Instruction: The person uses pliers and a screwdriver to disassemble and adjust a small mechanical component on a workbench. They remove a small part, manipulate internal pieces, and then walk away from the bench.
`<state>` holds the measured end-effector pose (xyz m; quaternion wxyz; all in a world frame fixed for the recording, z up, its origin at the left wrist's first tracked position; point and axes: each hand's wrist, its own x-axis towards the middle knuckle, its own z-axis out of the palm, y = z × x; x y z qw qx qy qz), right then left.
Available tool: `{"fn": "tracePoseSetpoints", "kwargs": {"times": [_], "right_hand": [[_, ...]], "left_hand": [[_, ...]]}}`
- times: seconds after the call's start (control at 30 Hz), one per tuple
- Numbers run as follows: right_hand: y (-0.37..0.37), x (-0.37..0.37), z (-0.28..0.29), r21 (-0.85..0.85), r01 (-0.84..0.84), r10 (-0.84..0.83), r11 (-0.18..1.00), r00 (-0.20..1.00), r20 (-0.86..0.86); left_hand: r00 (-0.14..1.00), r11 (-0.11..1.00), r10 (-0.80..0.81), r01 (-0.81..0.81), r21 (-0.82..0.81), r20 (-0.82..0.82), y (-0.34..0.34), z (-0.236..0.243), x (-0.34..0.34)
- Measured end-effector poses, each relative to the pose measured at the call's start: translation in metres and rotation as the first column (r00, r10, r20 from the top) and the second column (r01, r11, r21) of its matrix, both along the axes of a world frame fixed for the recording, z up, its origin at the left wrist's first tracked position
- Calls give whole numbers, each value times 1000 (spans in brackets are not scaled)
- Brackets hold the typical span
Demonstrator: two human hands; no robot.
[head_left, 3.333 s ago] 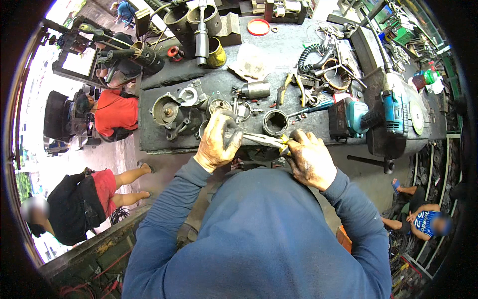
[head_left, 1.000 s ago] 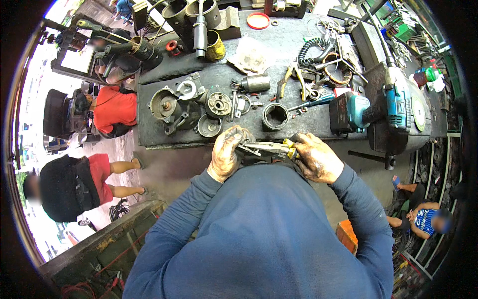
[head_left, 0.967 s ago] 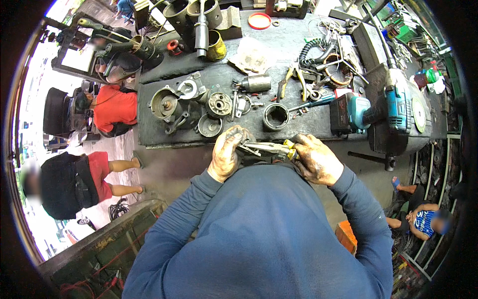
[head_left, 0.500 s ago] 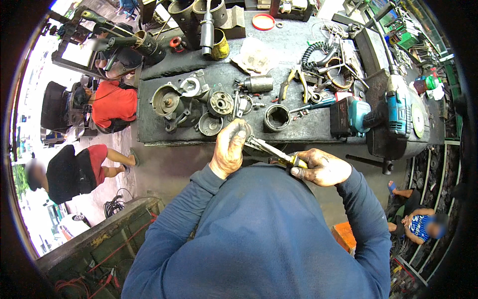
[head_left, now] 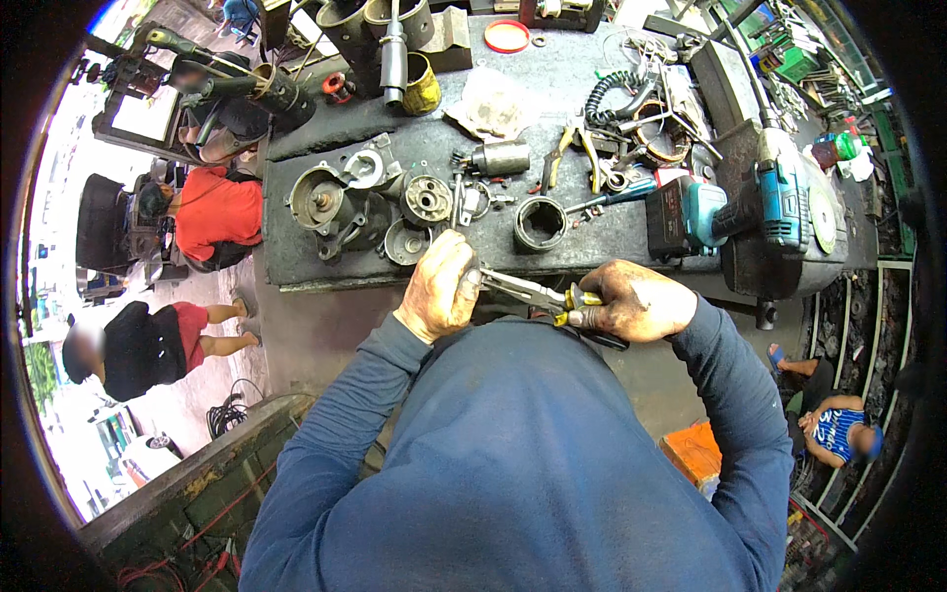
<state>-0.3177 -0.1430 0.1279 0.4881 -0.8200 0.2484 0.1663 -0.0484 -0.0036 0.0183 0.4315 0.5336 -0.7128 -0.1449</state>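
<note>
Fingers of the left hand curl round a hidden part; right hand squeezes long-nose pliers — greasy handles could slip, tips jabbing the left fingers.

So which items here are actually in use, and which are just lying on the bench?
In use:
- long-nose pliers, gripped by the right hand
- a small part hidden inside the closed left hand, met by the plier tips

Lying about:
- grey motor housings
- metal ring
- teal cordless drill
- coiled black cable
- red lid
- yellow can
</note>
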Motion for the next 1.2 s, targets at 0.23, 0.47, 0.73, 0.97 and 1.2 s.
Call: {"fn": "tracePoseSetpoints", "kwargs": {"times": [0.23,0.47,0.73,0.97,1.2], "right_hand": [[-9,-7,-31,-80,-115,114,990,993,-22],[-11,8,-20,378,141,-163,915,986,25],[-21,12,-35,237,45,-69,970,993,93],[-24,-15,-57,184,80,-120,980,969,217],[-26,-38,-54,196,26,-67,980,976,205]], "left_hand": [[998,998,-61,62,-23,28,9,-17,10],[998,998,-24,27,-55,50,10,-13,13],[984,994,-106,109,-11,140,-1,-9,25],[996,992,-26,36,124,-80,-8,4,3],[870,744,142,221,631,-472,-11,16,-42]]}}
